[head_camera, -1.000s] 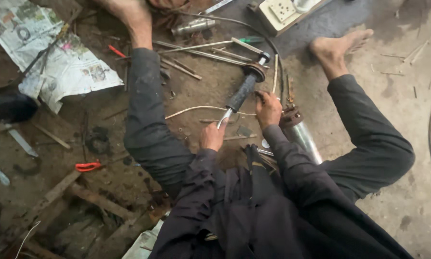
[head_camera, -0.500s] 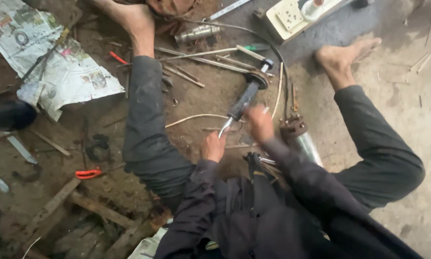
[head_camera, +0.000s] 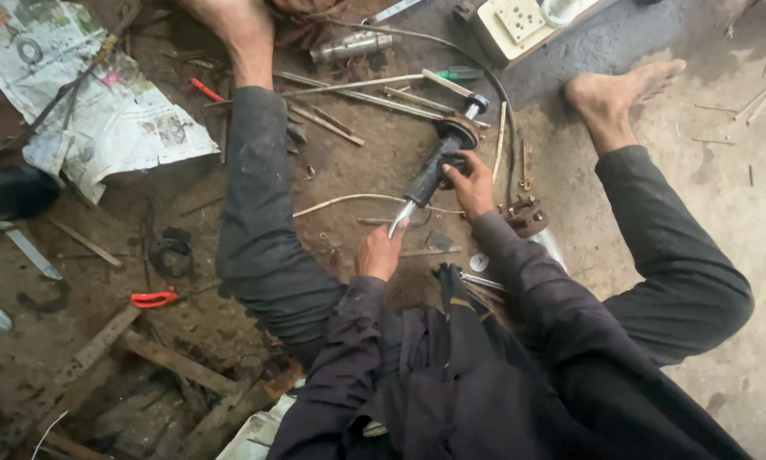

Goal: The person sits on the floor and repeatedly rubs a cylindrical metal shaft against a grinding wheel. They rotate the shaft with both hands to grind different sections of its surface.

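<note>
A crumpled newspaper (head_camera: 102, 111) lies at ten o'clock on the dirt floor (head_camera: 357, 170), with red-handled pliers (head_camera: 153, 298) lower down, near eight. At centre, the left hand (head_camera: 379, 254) is closed around the bright lower tip of a long black shaft (head_camera: 426, 181). The shaft's long axis runs up toward one o'clock, ending in a round flanged head (head_camera: 456, 135). The right hand (head_camera: 471, 183) grips the shaft just below that head (fingers curled, partly hidden). A white socket box (head_camera: 519, 24) sits beyond, at twelve.
</note>
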